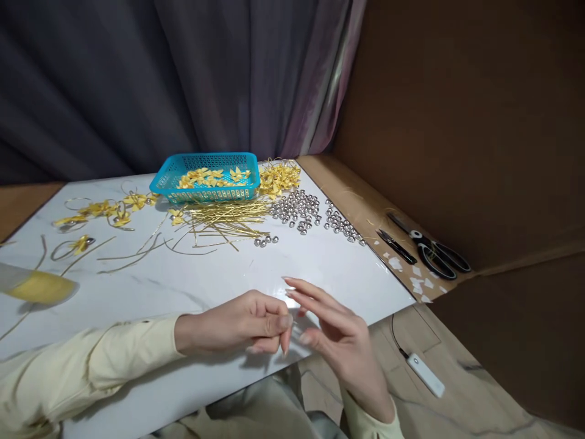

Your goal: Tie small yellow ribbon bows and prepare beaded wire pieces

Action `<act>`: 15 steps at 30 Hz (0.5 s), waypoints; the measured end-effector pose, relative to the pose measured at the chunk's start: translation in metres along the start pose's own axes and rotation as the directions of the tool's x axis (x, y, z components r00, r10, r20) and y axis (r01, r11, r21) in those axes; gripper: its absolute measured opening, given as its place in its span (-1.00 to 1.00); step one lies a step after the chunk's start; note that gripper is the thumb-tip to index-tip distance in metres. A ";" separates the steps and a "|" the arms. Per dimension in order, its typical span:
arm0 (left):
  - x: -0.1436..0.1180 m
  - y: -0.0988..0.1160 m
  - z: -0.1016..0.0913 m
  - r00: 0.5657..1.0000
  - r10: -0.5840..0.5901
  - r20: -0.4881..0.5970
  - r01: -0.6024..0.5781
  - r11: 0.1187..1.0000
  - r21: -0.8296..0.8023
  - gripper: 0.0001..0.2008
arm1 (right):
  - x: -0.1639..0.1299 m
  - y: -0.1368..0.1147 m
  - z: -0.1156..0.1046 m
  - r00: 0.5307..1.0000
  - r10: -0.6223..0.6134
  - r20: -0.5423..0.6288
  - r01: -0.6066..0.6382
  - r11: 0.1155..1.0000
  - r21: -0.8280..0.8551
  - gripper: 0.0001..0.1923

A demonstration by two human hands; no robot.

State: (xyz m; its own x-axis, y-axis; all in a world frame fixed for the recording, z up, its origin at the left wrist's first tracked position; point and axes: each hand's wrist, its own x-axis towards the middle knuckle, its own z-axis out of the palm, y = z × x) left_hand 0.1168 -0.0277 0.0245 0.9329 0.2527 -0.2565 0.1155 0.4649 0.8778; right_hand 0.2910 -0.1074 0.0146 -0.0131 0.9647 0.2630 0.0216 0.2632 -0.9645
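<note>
The left hand (262,322) is positioned over the near edge of the table (237,274), right of its middle. Its fingers are curled and the thumb is pressed toward the index finger; whether a small part is gripped at the fingertips cannot be determined. The right hand (342,335) is beside it, nearer the near right corner, with fingers spread and thumb apart, gripping nothing visible.

Beyond the hands, a small group of silver beads (266,242) lies at the front of the gold stems (228,218). The main bead pile (297,207) is right of the stems, and a further bead cluster (342,224) extends along the right edge.

A blue basket (201,194) stands at the far edge and contains yellow flowers (198,177). A flower heap (281,178) adjoins its right side, near the far right corner. Wired flowers (103,208) lie toward the left edge.

Outside the right edge, on a brown surface (361,198), are pliers (397,247), scissors (415,235) and white scraps (395,263).
</note>
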 end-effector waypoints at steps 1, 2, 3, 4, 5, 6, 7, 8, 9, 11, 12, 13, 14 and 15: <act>0.001 -0.001 0.000 1.000 -0.002 0.003 0.002 1.000 -0.027 -0.55 | -0.001 0.001 0.005 1.000 -0.002 0.004 0.001 1.000 0.029 -0.66; 0.003 -0.002 0.000 1.000 -0.003 0.002 0.003 0.999 -0.052 -0.53 | -0.001 0.002 0.010 1.000 0.003 0.009 -0.004 0.999 0.042 -0.65; 0.004 -0.002 0.000 1.000 -0.005 -0.001 0.005 0.997 -0.074 -0.52 | 0.000 0.002 0.015 1.000 0.011 0.012 -0.011 0.999 0.044 -0.67; 0.005 -0.002 0.001 1.000 -0.008 -0.007 0.007 0.996 -0.090 -0.52 | 0.000 0.002 0.018 1.000 0.014 0.012 -0.015 0.999 0.047 -0.69; 0.005 -0.002 0.001 1.000 -0.011 -0.011 0.010 0.995 -0.099 -0.51 | 0.001 0.001 0.022 1.000 0.017 0.008 -0.018 0.998 0.055 -0.72; 0.006 -0.002 0.002 1.000 -0.016 -0.013 0.015 0.995 -0.101 -0.51 | 0.001 0.001 0.024 1.000 0.016 -0.005 -0.015 0.997 0.073 -0.75; 0.006 -0.002 0.002 1.000 -0.023 -0.013 0.022 0.995 -0.100 -0.52 | 0.001 0.001 0.027 1.000 0.006 -0.029 -0.004 0.995 0.097 -0.77; 0.007 -0.002 0.003 1.000 -0.027 -0.012 0.025 0.995 -0.097 -0.52 | 0.001 0.002 0.030 0.998 -0.007 -0.064 0.014 0.993 0.121 -0.78; 0.007 -0.003 0.003 1.000 -0.026 -0.015 0.024 0.995 -0.097 -0.51 | 0.000 0.003 0.032 0.994 -0.018 -0.107 0.033 0.990 0.137 -0.77; 0.008 -0.003 0.005 1.000 -0.017 -0.027 0.013 0.993 -0.121 -0.51 | -0.001 0.005 0.037 0.981 -0.037 -0.189 0.064 0.988 0.138 -0.76; 0.009 -0.004 0.006 1.000 -0.008 -0.029 0.004 0.989 -0.146 -0.52 | -0.002 0.007 0.040 0.974 -0.049 -0.221 0.080 0.988 0.132 -0.76; 0.009 -0.004 0.006 1.000 0.002 -0.026 -0.006 0.985 -0.172 -0.53 | -0.003 0.008 0.042 0.967 -0.055 -0.251 0.090 0.987 0.130 -0.76; 0.009 -0.004 0.007 1.000 0.011 -0.025 -0.016 0.980 -0.198 -0.55 | -0.003 0.010 0.044 0.960 -0.055 -0.275 0.096 0.986 0.137 -0.76; 0.009 -0.004 0.008 0.999 0.019 -0.028 -0.025 0.976 -0.218 -0.58 | -0.004 0.011 0.047 0.953 -0.052 -0.298 0.101 0.983 0.151 -0.76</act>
State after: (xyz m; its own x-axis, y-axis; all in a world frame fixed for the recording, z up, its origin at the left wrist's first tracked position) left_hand 0.1275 -0.0338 0.0218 0.9251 0.2853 -0.2507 0.0150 0.6323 0.7746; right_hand 0.2447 -0.1085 0.0017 0.2841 0.9079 0.3082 -0.1311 0.3552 -0.9256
